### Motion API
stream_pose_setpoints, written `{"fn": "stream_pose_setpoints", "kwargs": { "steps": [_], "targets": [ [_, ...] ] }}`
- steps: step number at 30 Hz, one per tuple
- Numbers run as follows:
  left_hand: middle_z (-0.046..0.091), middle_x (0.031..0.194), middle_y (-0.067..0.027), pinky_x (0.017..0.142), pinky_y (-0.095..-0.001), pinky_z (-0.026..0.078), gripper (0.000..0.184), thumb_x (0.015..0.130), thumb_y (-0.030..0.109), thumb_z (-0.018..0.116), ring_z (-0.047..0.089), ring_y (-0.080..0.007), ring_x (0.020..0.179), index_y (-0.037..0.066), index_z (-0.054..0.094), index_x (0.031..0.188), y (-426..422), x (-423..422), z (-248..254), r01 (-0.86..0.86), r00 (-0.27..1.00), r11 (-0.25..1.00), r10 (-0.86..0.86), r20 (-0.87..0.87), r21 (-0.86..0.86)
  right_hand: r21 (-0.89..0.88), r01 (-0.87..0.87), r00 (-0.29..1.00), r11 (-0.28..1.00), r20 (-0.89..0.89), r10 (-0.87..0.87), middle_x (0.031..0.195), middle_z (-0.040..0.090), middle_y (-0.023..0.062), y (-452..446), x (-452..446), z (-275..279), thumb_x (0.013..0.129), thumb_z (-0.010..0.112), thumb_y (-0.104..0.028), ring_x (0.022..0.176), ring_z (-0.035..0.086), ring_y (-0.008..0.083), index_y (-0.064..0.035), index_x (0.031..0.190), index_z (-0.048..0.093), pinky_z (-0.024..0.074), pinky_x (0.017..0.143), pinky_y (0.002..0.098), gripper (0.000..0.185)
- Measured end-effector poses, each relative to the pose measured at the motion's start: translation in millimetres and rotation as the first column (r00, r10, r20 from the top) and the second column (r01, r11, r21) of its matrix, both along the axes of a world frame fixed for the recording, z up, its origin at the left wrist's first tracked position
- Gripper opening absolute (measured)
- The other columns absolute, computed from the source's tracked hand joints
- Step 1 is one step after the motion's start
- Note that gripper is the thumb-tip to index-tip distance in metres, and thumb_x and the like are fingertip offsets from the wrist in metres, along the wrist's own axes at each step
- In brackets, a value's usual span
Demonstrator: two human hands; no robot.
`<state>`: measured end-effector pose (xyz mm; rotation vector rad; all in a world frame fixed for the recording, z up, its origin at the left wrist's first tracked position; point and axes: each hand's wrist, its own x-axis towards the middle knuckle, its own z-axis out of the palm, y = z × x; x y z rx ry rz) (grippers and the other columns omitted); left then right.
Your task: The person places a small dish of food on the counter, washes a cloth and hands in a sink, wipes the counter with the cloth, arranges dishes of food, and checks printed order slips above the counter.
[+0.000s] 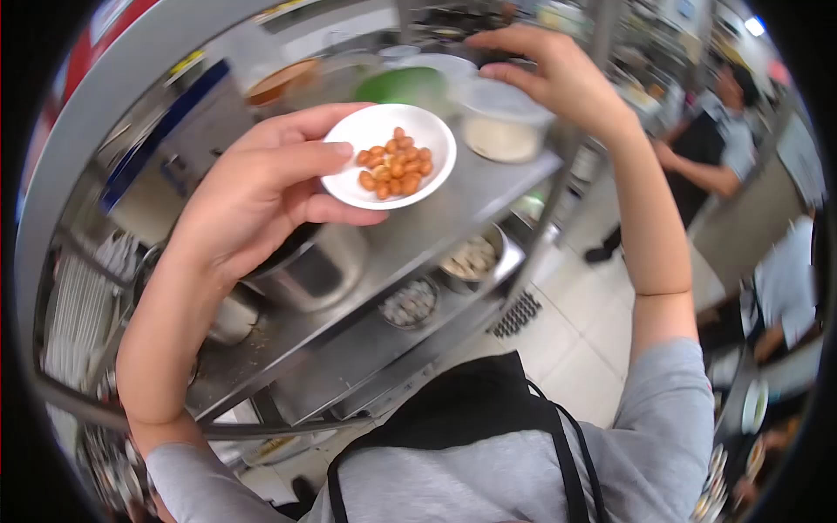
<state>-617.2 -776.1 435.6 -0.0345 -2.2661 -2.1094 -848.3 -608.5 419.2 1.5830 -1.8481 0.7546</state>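
White dish (390,193) in left hand (248,179); right hand (554,74) outstretched, arched.

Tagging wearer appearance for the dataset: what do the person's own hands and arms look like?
Left hand and right hand are both bare: no gloves, no watch or bracelet visible. No rings seen, though some fingers are partly hidden. Forearms are uncovered; short, plain grey sleeves show no markings.
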Motion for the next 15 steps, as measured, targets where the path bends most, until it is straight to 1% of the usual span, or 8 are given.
{"fn": "stream_pose_setpoints", "kwargs": {
  "steps": [1,3,5,7,10,13,14,15],
  "targets": [
    [0.052,0.109,-0.0153,0.076,-0.0309,0.052,0.041,0.083,0.009,0.046,0.057,-0.0194,0.094,-0.009,0.038,0.12,10.9,0.1,-2.9,0.067,0.998,0.998,-0.067,-0.012,0.005,-0.023,-0.052,0.999,0.998,-0.015,0.052,0.091,0.062,0.0115,27.4,14.5,-15.8,0.076,0.061,-0.01,0.084,0.059,0.0231,-0.0045,0.103,0.059,0.0455,0.077,0.0307,0.028],
    [0.052,0.109,-0.0149,0.073,-0.0313,0.053,0.046,0.08,0.009,0.049,0.057,-0.0195,0.093,-0.008,0.037,0.121,35.0,4.3,-10.8,0.158,0.987,0.987,-0.158,0.043,0.002,-0.031,0.047,0.998,0.998,0.046,-0.045,0.085,0.062,0.011,73.7,52.8,-51.1,0.074,0.06,-0.007,0.081,0.059,0.0231,-0.0043,0.102,0.058,0.0458,0.075,0.0312,0.028],
    [0.053,0.108,-0.0154,0.068,-0.031,0.055,0.047,0.079,0.009,0.05,0.059,-0.0202,0.09,-0.008,0.037,0.121,61.9,9.1,-23.6,0.248,0.964,0.969,-0.246,0.097,-0.002,-0.017,0.099,0.959,0.995,0.268,-0.091,0.082,0.061,0.0108,114.5,95.8,-86.6,0.073,0.059,-0.005,0.078,0.059,0.0238,-0.0035,0.101,0.057,0.0462,0.071,0.032,0.028],
    [0.054,0.106,-0.0154,0.065,-0.0307,0.055,0.046,0.079,0.008,0.049,0.06,-0.0206,0.089,-0.007,0.037,0.121,98.2,12.0,-35.5,0.28,0.951,0.96,-0.277,0.135,-0.009,0.058,0.319,0.876,0.946,0.363,-0.318,0.08,0.061,0.0117,147.9,127.5,-128.5,0.072,0.059,-0.005,0.074,0.059,0.0262,-0.0028,0.093,0.059,0.0463,0.066,0.0341,0.021],
    [0.055,0.106,-0.015,0.065,-0.03,0.055,0.046,0.079,0.007,0.048,0.059,-0.02,0.089,-0.006,0.037,0.121,150.3,7.8,-46.2,0.471,0.87,0.882,-0.459,0.18,-0.025,0.041,0.494,0.787,0.868,0.402,-0.467,0.075,0.06,0.0116,203.1,168.1,-178.1,0.07,0.063,-0.01,0.071,0.058,0.0291,-0.0033,0.077,0.06,0.0458,0.061,0.0355,0.01],
    [0.055,0.102,-0.0148,0.063,-0.0287,0.056,0.04,0.08,0.006,0.047,0.06,-0.019,0.086,-0.007,0.04,0.117,216.9,8.8,-53.1,0.655,0.747,0.755,-0.64,0.178,-0.032,0.056,0.627,0.666,0.777,0.48,-0.571,0.065,0.058,0.0096,264.9,235.5,-197.9,0.07,0.065,-0.017,0.064,0.057,0.0294,-0.0042,0.066,0.055,0.0436,0.056,0.0375,0.016],
    [0.056,0.101,-0.0144,0.063,-0.0285,0.056,0.037,0.08,0.005,0.047,0.061,-0.0186,0.084,-0.006,0.041,0.115,240.3,10.5,-57.4,0.684,0.721,0.729,-0.666,0.192,-0.041,0.046,0.666,0.631,0.744,0.497,-0.596,0.061,0.054,0.0099,285.8,257.0,-204.5,0.071,0.064,-0.019,0.061,0.054,0.03,-0.0037,0.065,0.051,0.0417,0.055,0.0395,0.021],
    [0.056,0.099,-0.014,0.062,-0.0283,0.056,0.034,0.08,0.005,0.047,0.061,-0.0182,0.082,-0.006,0.043,0.112,261.4,11.0,-62.9,0.706,0.7,0.706,-0.685,0.203,-0.052,0.046,0.713,0.589,0.699,0.501,-0.634,0.061,0.054,0.0099,306.9,276.1,-215.9,0.071,0.064,-0.019,0.061,0.054,0.03,-0.0037,0.065,0.051,0.0417,0.055,0.0395,0.021]
  ]
}}
